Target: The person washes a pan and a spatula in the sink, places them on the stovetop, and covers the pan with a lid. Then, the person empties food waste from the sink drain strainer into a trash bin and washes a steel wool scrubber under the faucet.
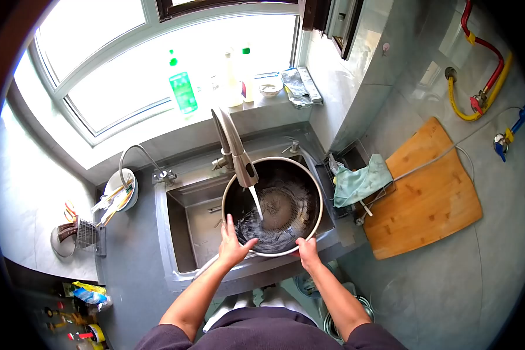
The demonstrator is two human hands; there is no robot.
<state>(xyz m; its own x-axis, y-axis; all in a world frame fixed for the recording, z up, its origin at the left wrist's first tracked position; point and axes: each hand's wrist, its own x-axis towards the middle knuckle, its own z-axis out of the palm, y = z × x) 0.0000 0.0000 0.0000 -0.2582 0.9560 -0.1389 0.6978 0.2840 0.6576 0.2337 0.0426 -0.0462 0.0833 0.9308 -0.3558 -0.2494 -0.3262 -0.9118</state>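
Observation:
A large round dark pot (pixel 280 201) with a pale rim rests over the right part of the steel sink (pixel 179 233). Water runs from the pull-out faucet (pixel 245 169) into it, and the water inside ripples. My left hand (pixel 233 245) is at the pot's near left rim, its fingers spread apart and the thumb over the edge. At the near right rim, my right hand (pixel 307 252) grips the pot's edge with its fingers mostly hidden beneath.
A green soap bottle (pixel 183 90) and other bottles stand on the window sill. Right of the sink lie a teal cloth (pixel 361 181) and a wooden cutting board (pixel 423 198). A white container (pixel 128 192) with utensils is at the left, near a knife holder (pixel 87 233).

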